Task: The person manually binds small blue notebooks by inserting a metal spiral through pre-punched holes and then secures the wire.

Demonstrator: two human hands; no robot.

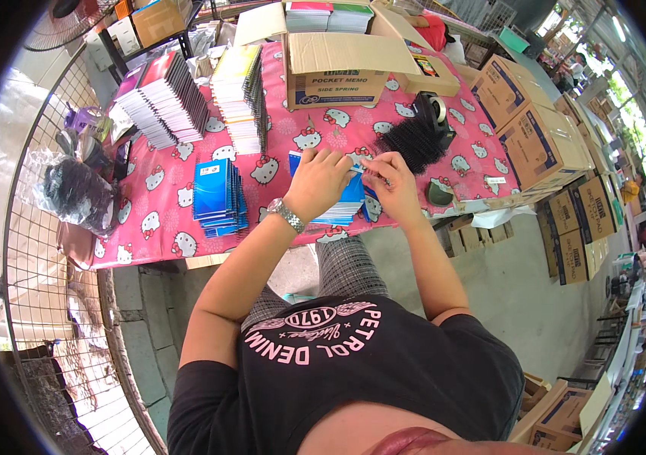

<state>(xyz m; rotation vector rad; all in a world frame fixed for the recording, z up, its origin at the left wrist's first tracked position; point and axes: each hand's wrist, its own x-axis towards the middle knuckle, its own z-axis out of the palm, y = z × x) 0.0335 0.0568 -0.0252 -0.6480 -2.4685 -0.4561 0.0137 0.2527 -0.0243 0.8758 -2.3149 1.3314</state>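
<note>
At the table's near edge, my left hand [321, 178] is closed, its fingers curled at the top of a blue notebook [347, 199]. More white-edged pages show below it, like a small stack. Close on its right, my right hand [391, 183] is pinched, fingertips nearly meeting the left ones. A small pale strip [357, 168] shows between the fingertips; what the right fingers grip is too small to make out. Left of my hands stands a stack of blue notebooks [217, 193]. Beyond my right hand lies a pile of black spiral coils [415, 142].
A pink patterned cloth [160, 246] covers the table. Tall stacks of spiral notebooks [238, 91] stand at the far left, near an open carton [336, 87]. A black tape dispenser [435, 114] and a dark green object [438, 192] are on the right. Cartons [543, 148] stand beyond the right edge.
</note>
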